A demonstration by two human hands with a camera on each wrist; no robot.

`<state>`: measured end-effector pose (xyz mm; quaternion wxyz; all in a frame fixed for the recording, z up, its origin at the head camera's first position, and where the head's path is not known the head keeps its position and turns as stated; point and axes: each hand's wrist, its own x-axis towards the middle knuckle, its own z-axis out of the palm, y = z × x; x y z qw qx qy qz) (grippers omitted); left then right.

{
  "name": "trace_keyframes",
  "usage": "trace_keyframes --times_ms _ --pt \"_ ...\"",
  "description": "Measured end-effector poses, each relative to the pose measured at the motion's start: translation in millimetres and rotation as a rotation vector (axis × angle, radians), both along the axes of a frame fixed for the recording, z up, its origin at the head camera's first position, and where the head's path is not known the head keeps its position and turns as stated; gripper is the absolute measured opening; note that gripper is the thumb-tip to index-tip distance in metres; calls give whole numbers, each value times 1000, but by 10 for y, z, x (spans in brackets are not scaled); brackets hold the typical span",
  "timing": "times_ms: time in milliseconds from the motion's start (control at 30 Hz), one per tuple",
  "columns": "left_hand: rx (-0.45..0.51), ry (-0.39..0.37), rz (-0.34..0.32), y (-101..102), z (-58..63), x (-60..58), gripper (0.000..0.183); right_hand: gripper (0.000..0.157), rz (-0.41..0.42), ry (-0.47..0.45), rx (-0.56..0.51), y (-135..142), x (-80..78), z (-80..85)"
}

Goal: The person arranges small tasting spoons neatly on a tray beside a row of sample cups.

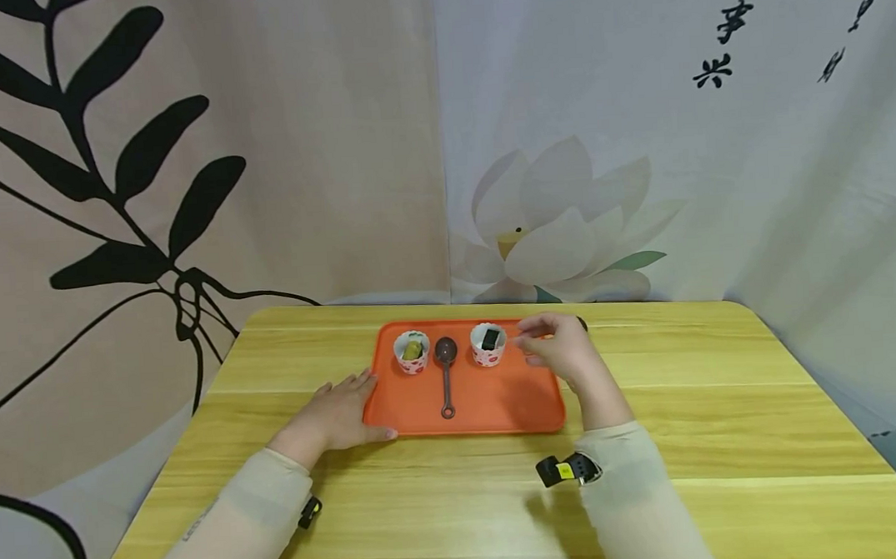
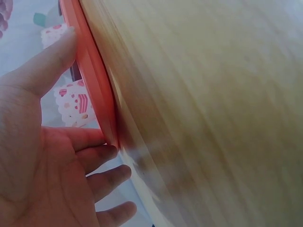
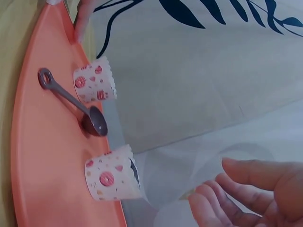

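My left hand (image 1: 341,413) spans the near left corner of an orange tray (image 1: 409,415), its fingers at the left rim and its thumb at the front rim. A white paper cup with red prints (image 1: 412,363) stands at the tray's back left, a yellow-green piece (image 1: 413,349) inside. Right of it lies a brown spoon (image 1: 446,375), handle toward me. The other printed paper cup (image 1: 487,357) holds a dark, block-like piece (image 1: 491,339). My right hand (image 1: 564,349) hovers just right of this cup, fingers loosely bent, thumb apart, nothing between them.
The tray lies on a yellow wood-grain table (image 1: 457,496). A small dark thing (image 1: 583,324) peeks out behind my right hand. Behind the table hangs a printed curtain (image 1: 337,151) with leaves and a lotus.
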<state>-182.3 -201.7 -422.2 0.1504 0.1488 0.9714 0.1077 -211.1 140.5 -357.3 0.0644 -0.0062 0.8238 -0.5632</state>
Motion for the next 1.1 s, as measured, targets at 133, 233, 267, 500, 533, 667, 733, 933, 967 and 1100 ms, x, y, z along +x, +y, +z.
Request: trace_keyframes --times_ms 133,233,267,500,533,667,733,933,967,1100 --pt "0 2 0 1 -2 -2 107 29 -17 6 28 90 -15 -10" --pt "3 1 0 -2 0 1 107 30 -24 12 40 152 -27 -20" --pt "4 1 0 -2 0 2 107 30 -29 15 46 175 -31 -24" --pt "5 0 -1 -3 -8 1 106 33 -37 36 56 343 -46 -99" --pt "4 0 -2 -4 -10 0 106 33 -39 40 54 366 -49 -112" --pt "4 3 -2 -8 -8 -3 106 33 -42 68 59 452 -60 -160" --pt "3 6 -2 -8 -6 -2 106 33 -51 79 63 491 -65 -184" --pt "3 5 2 -5 -5 2 106 32 -75 93 98 588 -77 -244" --pt "4 4 3 -4 -5 2 106 32 -79 95 102 602 -79 -254" --pt "4 5 2 -4 -3 2 107 34 -97 85 117 649 -91 -289"
